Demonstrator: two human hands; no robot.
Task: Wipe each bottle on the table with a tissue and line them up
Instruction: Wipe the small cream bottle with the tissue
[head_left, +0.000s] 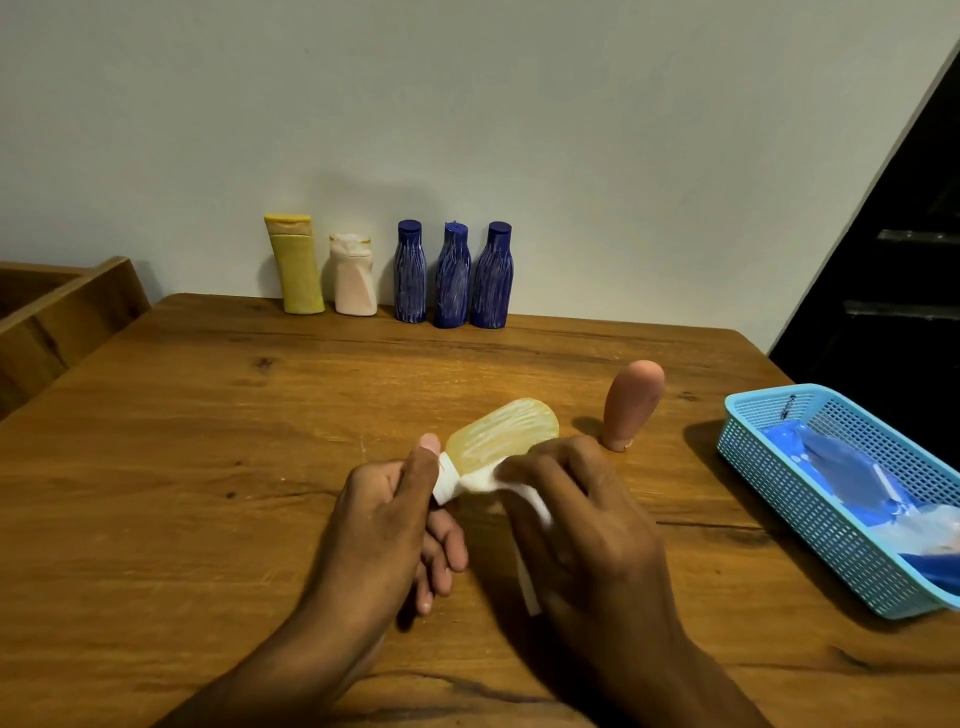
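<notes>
My left hand (387, 512) is curled around the white-capped neck end of a translucent pale-yellow plastic bottle (506, 431), thumb stretched up along the cap, the other fingers folded underneath. The bottle is tilted above the wooden surface (260, 415), its rounded base pointing up and away to the right. My right hand (587, 519) comes in from the lower right, knuckles up, fingers bent over a white tissue (524, 499) and pressing it against the lower side of the bottle near the neck; a strip of the tissue hangs down past my palm. Both forearms reach up from the bottom edge and meet at the bottle.

Just beyond my right hand a peach-coloured rounded plastic bottle (631, 405) stands cap-down on the surface, apart from my fingers. Along the far edge by the wall five bottles stand in a row: a tall yellow tube bottle (296, 265), a squat cream bottle (354, 278) just beside it, then three dark-blue ribbed bottles (451, 275) close together. At the right edge sits a light-blue plastic mesh basket (769, 431) holding a blue plastic packet (852, 467).
</notes>
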